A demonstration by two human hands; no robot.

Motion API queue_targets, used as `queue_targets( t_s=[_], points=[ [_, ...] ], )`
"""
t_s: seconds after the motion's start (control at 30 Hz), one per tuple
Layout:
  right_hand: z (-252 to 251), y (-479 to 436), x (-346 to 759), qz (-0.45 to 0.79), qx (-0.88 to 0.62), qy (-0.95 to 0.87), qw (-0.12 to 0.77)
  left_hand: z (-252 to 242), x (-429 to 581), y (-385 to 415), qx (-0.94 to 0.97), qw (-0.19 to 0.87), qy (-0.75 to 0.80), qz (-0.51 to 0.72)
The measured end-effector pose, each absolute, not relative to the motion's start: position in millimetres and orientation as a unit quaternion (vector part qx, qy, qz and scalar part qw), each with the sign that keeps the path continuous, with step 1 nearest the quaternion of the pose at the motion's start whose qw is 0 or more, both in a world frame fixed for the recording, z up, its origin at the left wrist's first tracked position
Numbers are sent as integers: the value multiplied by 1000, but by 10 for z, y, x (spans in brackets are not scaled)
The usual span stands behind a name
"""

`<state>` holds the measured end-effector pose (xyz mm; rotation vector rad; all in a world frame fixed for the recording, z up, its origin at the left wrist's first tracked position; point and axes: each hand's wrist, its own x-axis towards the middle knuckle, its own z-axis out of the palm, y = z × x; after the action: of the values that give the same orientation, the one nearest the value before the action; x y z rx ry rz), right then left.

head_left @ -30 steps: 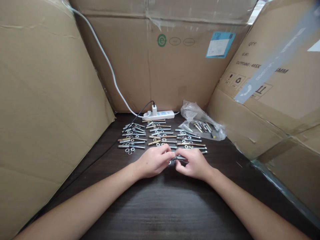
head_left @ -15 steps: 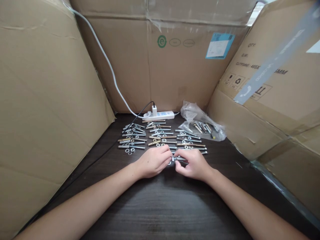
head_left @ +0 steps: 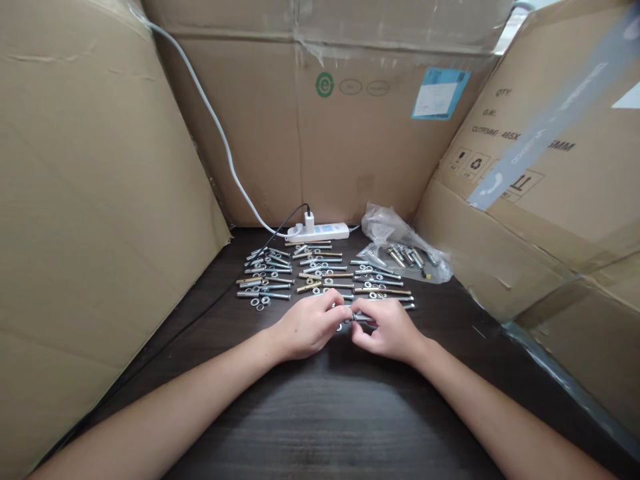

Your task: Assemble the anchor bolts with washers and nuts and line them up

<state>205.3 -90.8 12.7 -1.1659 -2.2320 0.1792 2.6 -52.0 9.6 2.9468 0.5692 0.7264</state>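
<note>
Between hands (head_left: 306, 325) (head_left: 389, 327), metal bolt (head_left: 363, 318) crosswise, pinched from both sides.

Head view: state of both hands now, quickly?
Left hand: fingers curled at the bolt's end; whether it grips is hidden.
Right hand: closed, holding the bolt between thumb and fingers.

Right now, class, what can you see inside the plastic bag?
Several metal bolts show through the bag. Anything beneath its cloudy, crumpled folds cannot be made out.
</note>
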Motion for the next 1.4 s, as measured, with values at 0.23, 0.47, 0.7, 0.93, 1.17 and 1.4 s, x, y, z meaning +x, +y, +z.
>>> queue_targets(
  t_s=[0.23, 0.47, 0.7, 0.93, 1.17, 1.4],
  points=[
    [107, -905, 2052, 68, -444, -841, 303, 103, 34, -517, 955, 28, 188, 226],
    [111, -908, 2054, 60, -443, -840, 308, 107, 35, -514, 952, 66, 205, 218],
    [114, -909, 2051, 53, -434, -838, 326, 151, 40, -519, 953, 75, 223, 191],
    [122, -910, 2048, 57, -435, -838, 326, 149, 37, -527, 946, 74, 228, 218],
    [124, -909, 2054, 74, -434, -842, 312, 93, 22, -532, 949, 29, 189, 250],
    [132, -914, 2049, 70, -434, -841, 315, 121, 29, -532, 947, 54, 209, 238]
  ],
)
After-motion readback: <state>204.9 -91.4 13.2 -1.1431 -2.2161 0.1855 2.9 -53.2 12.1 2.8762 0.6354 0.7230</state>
